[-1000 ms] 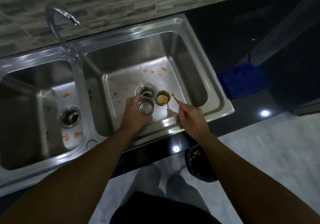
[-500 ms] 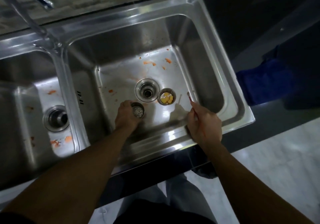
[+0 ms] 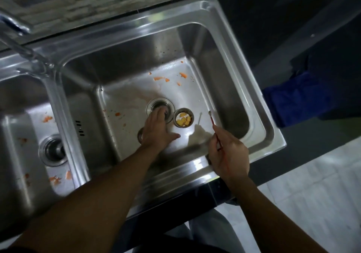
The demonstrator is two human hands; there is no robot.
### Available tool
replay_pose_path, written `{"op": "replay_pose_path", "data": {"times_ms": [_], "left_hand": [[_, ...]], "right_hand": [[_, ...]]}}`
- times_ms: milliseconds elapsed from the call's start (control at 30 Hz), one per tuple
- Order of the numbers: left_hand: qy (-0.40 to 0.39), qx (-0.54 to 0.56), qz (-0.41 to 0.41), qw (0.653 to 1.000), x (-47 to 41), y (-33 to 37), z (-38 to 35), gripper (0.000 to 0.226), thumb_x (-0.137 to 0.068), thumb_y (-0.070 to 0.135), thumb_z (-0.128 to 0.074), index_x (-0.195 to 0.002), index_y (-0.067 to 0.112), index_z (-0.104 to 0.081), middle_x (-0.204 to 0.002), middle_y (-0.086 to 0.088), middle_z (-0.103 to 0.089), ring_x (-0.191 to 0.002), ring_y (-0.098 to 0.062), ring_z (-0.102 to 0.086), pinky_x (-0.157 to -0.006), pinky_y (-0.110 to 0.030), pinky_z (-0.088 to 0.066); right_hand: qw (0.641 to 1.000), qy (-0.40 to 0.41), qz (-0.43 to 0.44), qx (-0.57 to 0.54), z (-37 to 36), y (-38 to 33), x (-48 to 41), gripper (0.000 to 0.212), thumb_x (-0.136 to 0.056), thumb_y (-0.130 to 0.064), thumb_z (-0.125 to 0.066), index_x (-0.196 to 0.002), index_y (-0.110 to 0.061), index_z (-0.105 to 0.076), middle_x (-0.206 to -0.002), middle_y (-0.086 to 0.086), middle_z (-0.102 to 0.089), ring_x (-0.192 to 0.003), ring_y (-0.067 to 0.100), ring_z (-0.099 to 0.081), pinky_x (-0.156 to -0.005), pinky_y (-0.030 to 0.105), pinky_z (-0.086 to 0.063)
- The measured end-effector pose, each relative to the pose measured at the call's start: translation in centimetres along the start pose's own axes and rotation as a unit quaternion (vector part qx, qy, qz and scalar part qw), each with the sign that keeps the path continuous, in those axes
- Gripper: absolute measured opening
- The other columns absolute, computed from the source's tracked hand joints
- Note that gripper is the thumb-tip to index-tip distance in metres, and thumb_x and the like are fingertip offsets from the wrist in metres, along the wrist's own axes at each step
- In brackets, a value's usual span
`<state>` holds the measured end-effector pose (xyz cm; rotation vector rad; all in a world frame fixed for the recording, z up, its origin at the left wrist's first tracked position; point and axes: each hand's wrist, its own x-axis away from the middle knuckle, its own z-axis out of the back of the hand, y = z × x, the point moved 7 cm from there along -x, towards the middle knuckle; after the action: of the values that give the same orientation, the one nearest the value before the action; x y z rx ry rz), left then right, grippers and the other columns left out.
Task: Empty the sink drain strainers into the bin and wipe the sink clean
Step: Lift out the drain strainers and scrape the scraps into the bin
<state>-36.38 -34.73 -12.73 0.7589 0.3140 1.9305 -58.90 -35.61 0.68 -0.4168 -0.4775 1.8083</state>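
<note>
A steel double sink (image 3: 224, 43) lies below me. In the right basin my left hand (image 3: 158, 129) hangs over the open drain hole (image 3: 159, 106), fingers spread and holding nothing. An empty steel strainer (image 3: 139, 134) lies on the basin floor, partly hidden under that hand's left side. A second strainer (image 3: 183, 118) with yellow food bits stands just right of the drain. My right hand (image 3: 229, 155) pinches a thin red stick (image 3: 212, 122) above the basin's front right. Orange scraps (image 3: 161, 79) dot the floor.
The left basin has its own drain (image 3: 52, 150) and orange scraps (image 3: 55, 179) around it. A tap (image 3: 17, 43) rises at the back left. A blue cloth (image 3: 297, 98) lies on the dark counter to the right. Pale floor tiles (image 3: 312, 194) show below.
My left hand set the empty strainer down on the basin floor, let go of it and moved up over the drain hole. The view has shifted closer to the right basin.
</note>
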Motion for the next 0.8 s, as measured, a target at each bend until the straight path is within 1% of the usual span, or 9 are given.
{"op": "replay_pose_path", "data": {"times_ms": [100, 200, 267, 367, 467, 567, 667, 733, 800], "left_hand": [[-0.045, 0.057, -0.024, 0.997, -1.6, 1.7, -2.0, 0.108, -0.064, 0.035, -0.093, -0.151, 0.018, -0.031, -0.156, -0.005, -0.035, -0.145, -0.025, -0.033, -0.111, -0.031, -0.031], [-0.07, 0.084, -0.033, 0.993, -2.4, 2.5, -3.9, 0.108, -0.066, 0.032, -0.092, -0.152, 0.021, -0.028, -0.156, -0.001, -0.034, -0.144, -0.021, -0.029, -0.107, -0.026, -0.025], [-0.064, 0.081, -0.038, 0.994, -2.9, 2.8, -4.6, 0.104, -0.067, 0.03, -0.091, -0.151, 0.021, -0.031, -0.154, -0.002, -0.037, -0.142, -0.021, -0.031, -0.106, -0.025, -0.024], [-0.047, 0.072, -0.05, 0.995, -3.5, 3.0, -4.7, 0.09, -0.066, 0.026, -0.089, -0.142, 0.022, -0.041, -0.143, -0.003, -0.047, -0.133, -0.024, -0.042, -0.101, -0.026, -0.033], [-0.042, 0.071, -0.055, 0.995, -3.5, 2.6, -4.3, 0.084, -0.062, 0.027, -0.087, -0.136, 0.024, -0.047, -0.136, -0.001, -0.051, -0.126, -0.023, -0.047, -0.099, -0.03, -0.04], [-0.021, 0.079, -0.048, 0.995, -2.7, 2.3, -3.2, 0.082, -0.064, 0.036, -0.087, -0.135, 0.029, -0.047, -0.138, 0.0, -0.047, -0.125, -0.02, -0.047, -0.098, -0.031, -0.044], [0.007, 0.093, -0.056, 0.994, -1.5, 2.5, -1.6, 0.078, -0.067, 0.043, -0.086, -0.134, 0.031, -0.047, -0.139, -0.002, -0.045, -0.123, -0.02, -0.049, -0.093, -0.029, -0.044], [0.016, 0.106, -0.068, 0.992, -0.4, 3.1, -0.6, 0.077, -0.068, 0.039, -0.086, -0.134, 0.03, -0.048, -0.139, -0.003, -0.045, -0.123, -0.021, -0.051, -0.096, -0.034, -0.049], [0.035, 0.12, -0.077, 0.989, 1.0, 4.1, 0.5, 0.079, -0.067, 0.033, -0.086, -0.136, 0.029, -0.048, -0.14, -0.003, -0.046, -0.123, -0.017, -0.049, -0.102, -0.038, -0.05]], "right_hand": [[1.0, 0.009, -0.007, -0.023, -0.1, 0.3, 0.0, 0.032, -0.103, -0.025, -0.047, -0.129, -0.016, -0.064, -0.098, -0.002, -0.073, -0.076, 0.003, -0.063, -0.075, 0.022, -0.058], [1.0, 0.02, -0.008, -0.02, -0.1, 0.4, 0.0, 0.035, -0.103, -0.026, -0.046, -0.131, -0.016, -0.063, -0.109, 0.0, -0.074, -0.085, 0.005, -0.068, -0.082, 0.018, -0.055], [0.999, 0.026, -0.01, -0.018, -0.2, 0.5, 0.1, 0.036, -0.102, -0.027, -0.045, -0.132, -0.015, -0.063, -0.115, 0.002, -0.073, -0.09, 0.009, -0.07, -0.085, 0.019, -0.054], [0.999, 0.022, -0.011, -0.021, -0.4, 0.8, 0.1, 0.038, -0.101, -0.028, -0.046, -0.134, -0.015, -0.062, -0.125, 0.005, -0.07, -0.101, 0.014, -0.071, -0.091, 0.025, -0.056], [0.999, 0.024, -0.008, -0.021, -0.6, 0.9, 0.2, 0.038, -0.101, -0.028, -0.046, -0.134, -0.015, -0.062, -0.131, 0.005, -0.067, -0.108, 0.016, -0.07, -0.096, 0.026, -0.053], [0.999, 0.019, -0.014, -0.023, -0.5, 0.9, 0.0, 0.043, -0.103, -0.032, -0.038, -0.136, -0.015, -0.06, -0.133, 0.004, -0.066, -0.104, 0.016, -0.071, -0.087, 0.035, -0.061], [0.999, 0.013, -0.015, -0.027, -0.4, 0.7, 0.0, 0.047, -0.105, -0.036, -0.031, -0.136, -0.015, -0.06, -0.13, 0.004, -0.068, -0.094, 0.017, -0.073, -0.079, 0.039, -0.062], [0.999, 0.018, -0.016, -0.032, -0.1, 0.5, 0.0, 0.044, -0.105, -0.035, -0.03, -0.127, -0.016, -0.064, -0.11, 0.0, -0.072, -0.078, 0.015, -0.07, -0.07, 0.038, -0.061], [0.998, 0.03, -0.035, -0.042, 0.3, 0.6, -0.3, 0.033, -0.101, -0.028, -0.038, -0.117, -0.021, -0.066, -0.087, -0.005, -0.068, -0.063, 0.011, -0.059, -0.064, 0.037, -0.059]]}}
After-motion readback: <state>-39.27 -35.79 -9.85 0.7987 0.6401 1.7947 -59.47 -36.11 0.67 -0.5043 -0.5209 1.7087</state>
